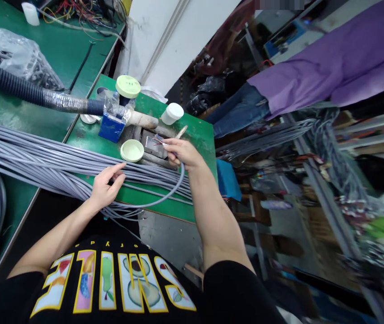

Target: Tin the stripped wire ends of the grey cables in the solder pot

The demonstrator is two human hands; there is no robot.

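Note:
My right hand is closed on the end of a grey cable, whose stripped coloured wire tips stick out toward a small metal fixture on the green bench. The cable loops down and back under my wrist. My left hand rests on a thick bundle of grey cables lying across the bench, its fingers pinching lightly at one of the strands.
A corrugated blue hose runs to a blue box. Pale green lids and a white cap sit around the fixture. A seated person in purple is at right. More cable bundles hang there.

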